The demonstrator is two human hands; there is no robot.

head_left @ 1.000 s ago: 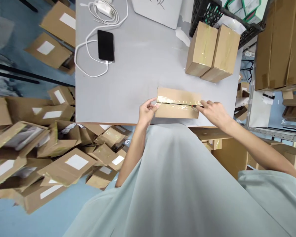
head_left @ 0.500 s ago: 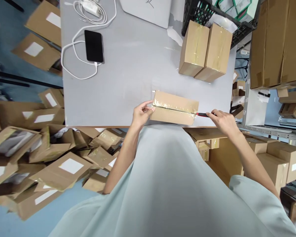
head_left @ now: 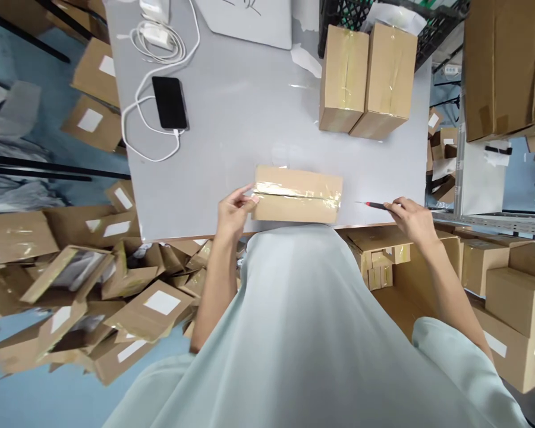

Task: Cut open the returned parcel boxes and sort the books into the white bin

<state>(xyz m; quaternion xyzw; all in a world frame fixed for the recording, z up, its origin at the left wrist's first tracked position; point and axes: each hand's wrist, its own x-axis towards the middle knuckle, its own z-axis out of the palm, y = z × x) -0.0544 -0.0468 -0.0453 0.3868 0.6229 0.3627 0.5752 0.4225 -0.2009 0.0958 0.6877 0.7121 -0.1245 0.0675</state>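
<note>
A long cardboard box (head_left: 296,209) with clear tape along its middle seam lies at the table's front edge, right before my body. The seam shows a dark slit along most of its length. My left hand (head_left: 235,211) grips the box's left end between thumb and fingers. To the right of the box, my right hand (head_left: 409,219) is closed around the black handle of a slim craft knife (head_left: 376,205) with a red collar. Its thin blade points left at the box, with a gap between the two.
Two taped cardboard boxes (head_left: 344,77) stand at the back right, beside a black crate (head_left: 443,27). A phone (head_left: 169,103) with a white cable lies at the left, and a laptop (head_left: 254,21) at the back. Opened cartons (head_left: 151,306) are heaped on the floor at left.
The knife has come out of the box's right end and moved away to the right. My left hand and the box sit further left in view, as the view has also shifted.
</note>
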